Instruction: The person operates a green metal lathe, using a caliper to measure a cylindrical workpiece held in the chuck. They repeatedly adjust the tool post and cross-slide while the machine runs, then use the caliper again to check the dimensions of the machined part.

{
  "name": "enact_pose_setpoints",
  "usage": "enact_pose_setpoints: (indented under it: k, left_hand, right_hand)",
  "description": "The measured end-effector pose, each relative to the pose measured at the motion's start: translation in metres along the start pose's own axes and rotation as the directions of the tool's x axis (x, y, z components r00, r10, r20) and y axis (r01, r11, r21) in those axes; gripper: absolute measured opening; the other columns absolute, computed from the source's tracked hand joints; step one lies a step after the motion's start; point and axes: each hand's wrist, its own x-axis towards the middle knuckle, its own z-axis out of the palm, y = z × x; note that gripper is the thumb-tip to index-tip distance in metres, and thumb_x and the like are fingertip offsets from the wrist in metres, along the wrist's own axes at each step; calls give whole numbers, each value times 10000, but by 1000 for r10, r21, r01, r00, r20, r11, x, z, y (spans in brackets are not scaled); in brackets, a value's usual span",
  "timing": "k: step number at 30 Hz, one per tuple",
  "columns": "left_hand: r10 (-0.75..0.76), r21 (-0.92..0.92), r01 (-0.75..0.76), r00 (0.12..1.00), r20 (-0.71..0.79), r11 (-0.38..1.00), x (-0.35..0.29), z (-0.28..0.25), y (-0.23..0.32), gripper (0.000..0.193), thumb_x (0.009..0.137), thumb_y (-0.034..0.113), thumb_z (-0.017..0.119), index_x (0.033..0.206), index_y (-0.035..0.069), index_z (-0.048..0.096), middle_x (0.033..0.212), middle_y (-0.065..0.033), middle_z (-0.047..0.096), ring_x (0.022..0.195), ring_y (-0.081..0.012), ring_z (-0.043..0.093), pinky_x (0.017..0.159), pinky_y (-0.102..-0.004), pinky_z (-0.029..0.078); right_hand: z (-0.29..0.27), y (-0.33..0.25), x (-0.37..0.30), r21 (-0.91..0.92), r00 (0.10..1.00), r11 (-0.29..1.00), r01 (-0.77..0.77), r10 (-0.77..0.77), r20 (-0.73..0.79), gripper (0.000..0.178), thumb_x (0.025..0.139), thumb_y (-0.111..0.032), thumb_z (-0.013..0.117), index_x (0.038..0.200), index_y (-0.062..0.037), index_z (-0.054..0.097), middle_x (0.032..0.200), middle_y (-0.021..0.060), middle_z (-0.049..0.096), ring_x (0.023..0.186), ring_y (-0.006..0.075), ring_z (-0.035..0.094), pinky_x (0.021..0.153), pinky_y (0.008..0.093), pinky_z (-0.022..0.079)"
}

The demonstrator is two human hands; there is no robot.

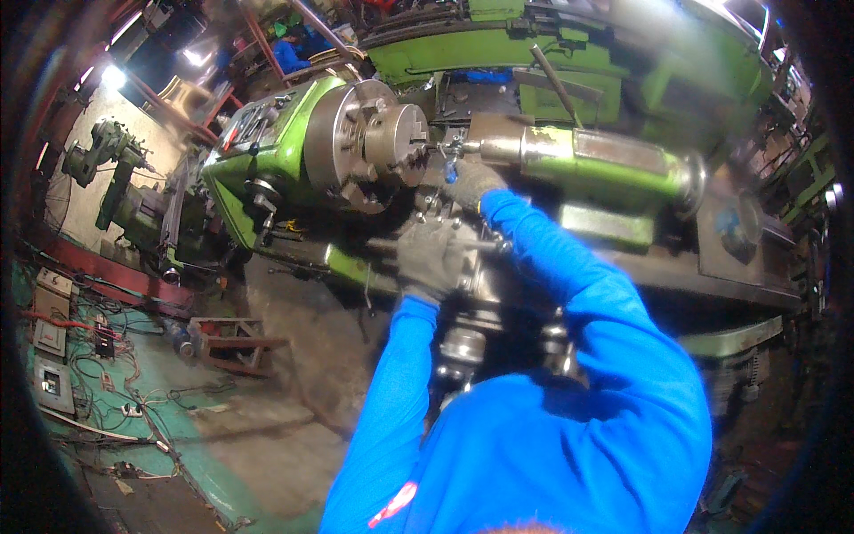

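Note:
My left hand (pixel 433 260), in a grey work glove, is over the lathe's carriage. A horizontal metal bar (pixel 489 245) sticks out on both sides of it, and the fingers appear closed around the bar. My right hand (pixel 478 187), also gloved, reaches in above and to the right. Its fingers are closed at a small blue handle (pixel 451 171) beneath a metal fitting (pixel 455 143). Left of that fitting is the lathe chuck (pixel 342 138), with a round metal workpiece (pixel 397 135) at its face. The tailstock (pixel 578 158), green and worn, stands to the right.
The green headstock (pixel 285 147) has levers on its front. A reddish metal frame (pixel 236 345) stands on the floor at left, near electrical boxes (pixel 53 334) and loose cables (pixel 133 418). Another green machine (pixel 480 53) is behind the lathe. A handwheel (pixel 692 184) ends the tailstock.

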Motion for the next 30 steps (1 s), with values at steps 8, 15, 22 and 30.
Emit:
enact_pose_setpoints:
  k: [8, 15, 22, 30]
  left_hand:
    - [78, -14, -80, 991, -112, 997, 6, 4, 2, 318, 873, 314, 609, 1069, 100, 738, 1037, -133, 706, 975, -362, 652, 865, -503, 490]
    - [34, -36, -35, 998, -53, 999, 1, -1, 0, 286, 955, 329, 597, 1064, 95, 720, 1065, -135, 726, 1048, -376, 665, 937, -530, 487]
    - [40, -34, -43, 997, -68, 998, 3, -1, 2, 268, 948, 327, 606, 1033, 96, 712, 1077, -134, 732, 1045, -377, 667, 924, -531, 492]
    - [39, -74, -44, 997, -66, 996, 3, 2, -1, 270, 942, 326, 608, 1036, 96, 715, 1082, -129, 734, 1043, -377, 670, 936, -530, 490]
  right_hand:
    - [1, 12, 2, 46, 999, 998, 31, -30, -26, 673, 977, -589, 553, 1301, -3, 620, 1271, 290, 664, 1206, 437, 633, 1063, 483, 480]
    - [-21, -5, -18, 73, 997, 995, 72, -75, 35, 674, 957, -626, 574, 1211, -10, 679, 1252, 285, 672, 1193, 432, 641, 1057, 482, 486]
    - [-3, 9, -5, 28, 999, 999, 36, -35, -27, 680, 958, -637, 568, 1221, -19, 676, 1241, 281, 675, 1189, 432, 642, 1059, 485, 485]
    - [-13, -3, -13, 27, 999, 999, 39, -40, 30, 687, 965, -643, 553, 1284, -43, 651, 1273, 268, 664, 1213, 426, 630, 1077, 488, 472]
